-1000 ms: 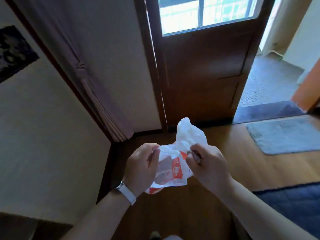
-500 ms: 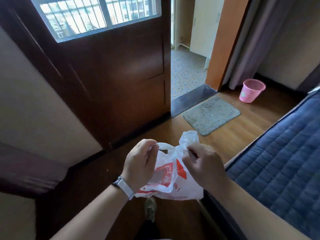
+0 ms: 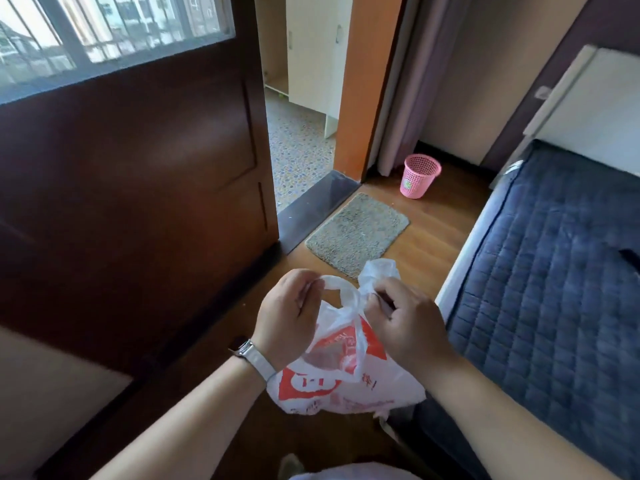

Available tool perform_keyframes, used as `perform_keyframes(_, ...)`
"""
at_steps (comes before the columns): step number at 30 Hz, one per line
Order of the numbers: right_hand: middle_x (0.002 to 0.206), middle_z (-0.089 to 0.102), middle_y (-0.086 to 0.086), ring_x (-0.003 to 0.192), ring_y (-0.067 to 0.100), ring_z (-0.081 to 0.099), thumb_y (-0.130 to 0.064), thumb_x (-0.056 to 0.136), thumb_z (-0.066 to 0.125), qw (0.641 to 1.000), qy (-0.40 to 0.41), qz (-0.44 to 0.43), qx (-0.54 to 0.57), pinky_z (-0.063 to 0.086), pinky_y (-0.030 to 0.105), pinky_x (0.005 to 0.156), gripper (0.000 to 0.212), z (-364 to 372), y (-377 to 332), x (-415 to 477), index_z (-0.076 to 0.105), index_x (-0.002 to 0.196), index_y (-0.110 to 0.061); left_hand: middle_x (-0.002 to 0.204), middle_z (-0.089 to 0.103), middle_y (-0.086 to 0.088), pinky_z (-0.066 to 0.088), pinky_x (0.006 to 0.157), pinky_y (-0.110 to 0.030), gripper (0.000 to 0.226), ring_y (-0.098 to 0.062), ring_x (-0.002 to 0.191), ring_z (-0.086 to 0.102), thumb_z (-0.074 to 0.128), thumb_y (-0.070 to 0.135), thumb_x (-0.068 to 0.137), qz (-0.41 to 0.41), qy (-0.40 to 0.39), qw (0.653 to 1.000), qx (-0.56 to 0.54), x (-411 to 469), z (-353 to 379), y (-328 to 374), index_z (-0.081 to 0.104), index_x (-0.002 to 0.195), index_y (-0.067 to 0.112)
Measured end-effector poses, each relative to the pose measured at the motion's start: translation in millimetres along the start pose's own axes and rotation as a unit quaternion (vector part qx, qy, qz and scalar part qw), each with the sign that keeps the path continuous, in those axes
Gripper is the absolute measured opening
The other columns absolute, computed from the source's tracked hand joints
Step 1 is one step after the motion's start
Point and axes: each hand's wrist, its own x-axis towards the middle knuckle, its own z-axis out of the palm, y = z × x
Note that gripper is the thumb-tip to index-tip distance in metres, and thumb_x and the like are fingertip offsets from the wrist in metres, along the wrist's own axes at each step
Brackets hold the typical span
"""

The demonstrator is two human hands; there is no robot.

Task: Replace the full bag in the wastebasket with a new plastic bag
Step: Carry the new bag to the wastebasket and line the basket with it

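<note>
A white plastic bag [image 3: 341,372] with red print hangs in front of me between both hands. My left hand [image 3: 287,313] pinches one handle loop at the bag's top. My right hand [image 3: 408,320] grips the other bunched handle. A pink mesh wastebasket [image 3: 419,176] stands on the wooden floor far ahead, near the curtain and the orange door frame; it looks unlined, and I see no bag in it.
A dark wooden door [image 3: 138,174] with a window stands open on the left. A grey mat [image 3: 356,233] lies by the threshold. A bed with a dark blue quilted cover [image 3: 554,271] fills the right side. A grey curtain [image 3: 405,98] hangs behind the wastebasket.
My view has swung right, from the wall and door to the doorway, wastebasket and bed. The bag has unfolded and hangs lower and fuller between my hands.
</note>
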Motion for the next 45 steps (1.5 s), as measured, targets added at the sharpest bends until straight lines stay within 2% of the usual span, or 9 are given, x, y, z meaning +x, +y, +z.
perform_keyframes(6,0.064,0.058,-0.002,0.06,0.022,0.052,-0.03,0.085,0.047,0.998,0.046,0.026,-0.016,0.034,0.025,0.06,0.021,12,11,55,0.058,0.076,-0.015,0.068,0.048,0.02,0.039,0.06,-0.016,0.011,0.003,0.064,0.047,0.054,0.024,0.093,-0.004,-0.005,1.0,-0.006,57,5,-26,0.06,0.088,0.015)
perform_keyframes(12,0.066,0.061,0.001,0.062,0.025,0.056,-0.028,0.084,0.049,0.998,0.05,0.031,0.009,0.039,0.027,0.06,0.021,40,44,107,0.06,0.078,-0.012,0.078,0.057,0.016,0.046,0.062,-0.023,0.022,-0.003,0.071,0.055,0.049,0.038,0.094,0.013,-0.047,0.998,0.026,111,25,-56,0.061,0.089,0.021)
perform_keyframes(17,0.066,0.062,0.0,0.062,0.023,0.056,-0.03,0.085,0.048,0.998,0.05,0.03,0.025,0.037,0.025,0.06,0.021,56,88,175,0.06,0.079,-0.013,0.078,0.057,0.014,0.042,0.062,-0.019,0.021,-0.004,0.07,0.053,0.051,0.034,0.094,-0.001,-0.036,0.999,0.035,180,55,-79,0.062,0.09,0.016)
perform_keyframes(20,0.066,0.06,0.0,0.062,0.024,0.055,-0.029,0.085,0.049,0.997,0.054,0.05,0.034,0.038,0.027,0.059,0.019,46,128,225,0.059,0.079,-0.014,0.073,0.056,0.014,0.043,0.058,-0.024,0.013,-0.004,0.065,0.052,0.054,0.032,0.093,-0.028,-0.023,0.999,0.024,231,86,-78,0.06,0.087,0.021)
perform_keyframes(24,0.066,0.06,-0.001,0.061,0.021,0.054,-0.025,0.086,0.052,0.995,0.075,0.062,0.025,0.041,0.026,0.057,0.014,19,185,282,0.058,0.079,-0.015,0.071,0.055,0.02,0.038,0.058,-0.015,0.01,0.0,0.064,0.051,0.054,0.032,0.092,-0.018,-0.049,0.998,0.03,306,137,-70,0.057,0.084,0.028)
perform_keyframes(30,0.066,0.06,-0.002,0.059,0.019,0.054,-0.025,0.088,0.051,0.993,0.1,0.066,0.013,0.047,0.03,0.053,0.016,-13,247,331,0.057,0.078,-0.015,0.067,0.049,0.019,0.033,0.06,-0.006,0.014,0.004,0.067,0.05,0.055,0.021,0.093,0.045,-0.099,0.994,0.019,385,205,-53,0.059,0.082,0.014)
perform_keyframes(35,0.066,0.06,-0.004,0.059,0.017,0.054,-0.028,0.088,0.049,0.989,0.117,0.092,-0.006,0.04,0.024,0.054,0.019,-22,290,355,0.057,0.077,-0.015,0.066,0.047,0.014,0.034,0.056,-0.018,0.024,-0.003,0.061,0.045,0.05,0.032,0.093,0.066,-0.131,0.989,-0.019,439,266,-60,0.052,0.075,0.017)
perform_keyframes(42,0.068,0.062,-0.004,0.061,0.02,0.056,-0.025,0.087,0.053,0.978,0.128,0.161,-0.027,0.047,0.03,0.056,0.015,-18,361,411,0.059,0.078,-0.015,0.067,0.051,0.016,0.039,0.055,-0.023,0.019,-0.005,0.063,0.049,0.052,0.027,0.092,0.088,-0.203,0.974,-0.042,518,357,-83,0.054,0.076,0.02)
perform_keyframes(45,0.065,0.059,-0.009,0.059,0.012,0.052,-0.027,0.088,0.051,0.971,0.137,0.191,-0.048,0.041,0.023,0.053,0.017,-20,395,453,0.058,0.075,-0.018,0.063,0.048,0.016,0.039,0.052,-0.024,0.018,-0.005,0.06,0.048,0.054,0.023,0.091,0.086,-0.215,0.971,-0.063,567,397,-94,0.05,0.074,0.023)
